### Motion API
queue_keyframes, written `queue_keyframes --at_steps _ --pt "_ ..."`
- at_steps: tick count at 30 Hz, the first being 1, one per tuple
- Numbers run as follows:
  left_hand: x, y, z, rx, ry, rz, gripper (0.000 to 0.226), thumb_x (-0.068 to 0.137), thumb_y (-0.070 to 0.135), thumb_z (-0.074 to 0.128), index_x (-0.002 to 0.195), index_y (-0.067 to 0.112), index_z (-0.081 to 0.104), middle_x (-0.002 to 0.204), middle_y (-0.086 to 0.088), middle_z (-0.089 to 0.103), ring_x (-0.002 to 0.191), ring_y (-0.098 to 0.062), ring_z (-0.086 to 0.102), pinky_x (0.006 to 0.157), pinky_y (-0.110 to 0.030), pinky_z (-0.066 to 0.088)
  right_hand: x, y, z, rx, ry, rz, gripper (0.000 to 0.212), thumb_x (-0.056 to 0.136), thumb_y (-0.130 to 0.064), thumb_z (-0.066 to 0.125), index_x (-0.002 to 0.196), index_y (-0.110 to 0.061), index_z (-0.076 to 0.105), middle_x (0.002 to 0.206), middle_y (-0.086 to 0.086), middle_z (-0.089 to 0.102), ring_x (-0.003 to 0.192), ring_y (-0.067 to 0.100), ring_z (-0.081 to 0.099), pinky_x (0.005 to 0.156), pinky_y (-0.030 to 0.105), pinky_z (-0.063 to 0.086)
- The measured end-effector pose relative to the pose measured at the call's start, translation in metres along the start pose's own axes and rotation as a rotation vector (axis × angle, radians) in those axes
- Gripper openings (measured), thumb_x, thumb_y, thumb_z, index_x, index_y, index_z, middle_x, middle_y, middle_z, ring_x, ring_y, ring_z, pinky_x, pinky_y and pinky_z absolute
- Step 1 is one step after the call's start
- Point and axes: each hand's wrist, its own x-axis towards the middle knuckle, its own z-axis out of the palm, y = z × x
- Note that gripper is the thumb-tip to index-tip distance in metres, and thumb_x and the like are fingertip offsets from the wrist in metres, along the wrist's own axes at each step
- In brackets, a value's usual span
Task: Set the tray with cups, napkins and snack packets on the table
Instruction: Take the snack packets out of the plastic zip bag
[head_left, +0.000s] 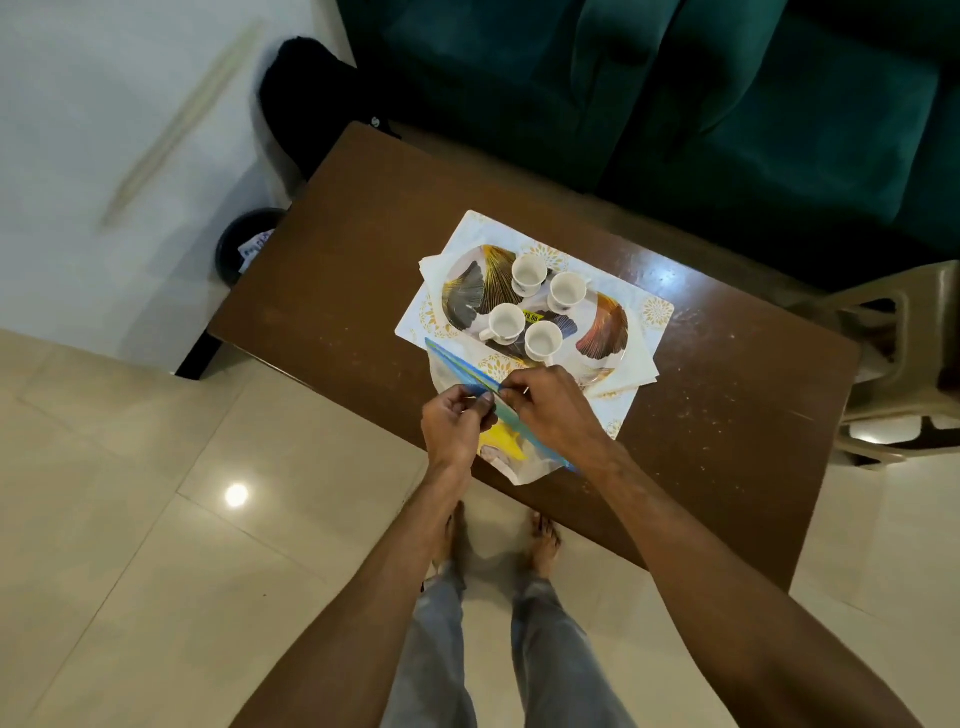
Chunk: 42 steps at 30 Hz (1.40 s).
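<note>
An oval tray (605, 332) with leaf patterns sits on white napkins (654, 314) in the middle of the brown table (332, 291). Several white cups (529, 273) stand on the tray, all upright. At the table's near edge lies a clear zip bag (452, 366) with a blue strip, holding a yellow snack packet (501, 441). My left hand (454, 426) and my right hand (553, 408) both pinch the bag's blue top edge, fingertips almost touching, just in front of the tray.
A dark green sofa (727, 93) runs along the table's far side. A beige plastic chair (898, 364) stands at the right end. A black bag (311, 104) and a black bin (244, 244) sit by the left far corner. Tiled floor lies around my bare feet.
</note>
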Motion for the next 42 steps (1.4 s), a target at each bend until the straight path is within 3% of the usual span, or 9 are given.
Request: queue_keyframes --at_steps 6,9,14,20,29,32,34,39,42 --pt "-0.005 -0.011 0.003 0.095 0.085 0.092 0.003 0.090 0.005 0.070 0.092 0.006 0.069 0.082 -0.014 0.072 0.057 -0.012 0.063 0.058 -0.027 0.054 -0.006 -0.004 0.013 0.036 0.093 0.069 0.013 0.090 -0.015 0.067 0.084 -0.008 0.075 0.079 0.011 0.074 0.071 0.025 0.065 0.061 0.028 0.041" --pt "-0.004 -0.009 0.006 0.138 0.104 0.109 0.004 0.089 0.005 0.070 0.093 0.006 0.069 0.088 -0.017 0.074 0.066 -0.018 0.065 0.069 -0.037 0.059 -0.009 -0.008 0.017 0.041 0.125 0.100 0.013 0.091 -0.013 0.066 0.082 -0.006 0.073 0.078 0.012 0.073 0.069 0.026 0.064 0.061 0.036 0.050" --pt "-0.007 -0.008 0.008 0.147 0.088 0.106 0.006 0.091 0.005 0.069 0.096 0.007 0.069 0.092 -0.016 0.074 0.069 -0.017 0.066 0.072 -0.037 0.060 -0.012 -0.013 0.018 0.057 0.147 0.164 0.012 0.091 -0.010 0.065 0.084 -0.004 0.074 0.083 0.014 0.075 0.073 0.026 0.065 0.065 0.039 0.053" --pt "-0.007 -0.011 0.005 0.131 0.069 0.069 0.009 0.093 0.005 0.067 0.101 0.007 0.068 0.092 -0.008 0.073 0.065 -0.008 0.064 0.058 -0.018 0.053 -0.016 -0.019 0.023 0.097 0.158 0.256 0.012 0.089 -0.005 0.065 0.090 -0.004 0.078 0.087 0.012 0.076 0.075 0.021 0.064 0.064 0.027 0.044" --pt "-0.007 -0.015 0.002 0.079 0.035 0.030 0.016 0.097 0.006 0.061 0.112 0.005 0.064 0.109 -0.014 0.073 0.079 -0.012 0.065 0.062 -0.020 0.052 -0.015 -0.025 0.034 0.118 0.172 0.344 0.012 0.090 -0.007 0.064 0.091 -0.006 0.075 0.091 0.011 0.075 0.087 0.026 0.064 0.069 0.026 0.037" --pt "-0.003 -0.011 -0.002 0.146 0.019 0.061 0.013 0.097 0.006 0.059 0.108 0.004 0.063 0.105 -0.018 0.072 0.086 -0.031 0.070 0.075 -0.042 0.061 -0.016 -0.027 0.032 0.112 0.122 0.228 0.011 0.095 -0.010 0.061 0.102 -0.007 0.069 0.098 0.010 0.074 0.093 0.026 0.065 0.071 0.029 0.041" --pt "0.000 -0.009 -0.004 0.192 -0.027 0.099 0.012 0.100 0.010 0.055 0.106 0.002 0.062 0.102 -0.021 0.071 0.089 -0.036 0.071 0.080 -0.051 0.061 -0.012 -0.031 0.028 0.125 0.106 0.144 0.009 0.097 -0.012 0.060 0.104 -0.009 0.065 0.095 0.007 0.071 0.085 0.022 0.062 0.069 0.027 0.038" --pt "0.000 -0.009 -0.005 0.268 0.013 0.210 0.019 0.102 0.013 0.054 0.087 0.003 0.060 0.076 -0.008 0.065 0.057 -0.008 0.059 0.064 -0.044 0.060 0.005 -0.037 0.025 0.085 0.116 0.145 0.020 0.092 -0.006 0.060 0.072 -0.009 0.056 0.070 0.009 0.061 0.068 0.025 0.053 0.061 0.032 0.034" --pt "-0.003 -0.012 -0.003 0.258 0.089 0.210 0.023 0.100 0.011 0.055 0.077 0.007 0.056 0.070 -0.003 0.059 0.064 -0.017 0.055 0.059 -0.039 0.050 0.006 -0.040 0.032 0.140 0.138 0.240 0.018 0.088 -0.007 0.062 0.071 -0.010 0.063 0.068 0.005 0.062 0.068 0.021 0.053 0.063 0.029 0.033"
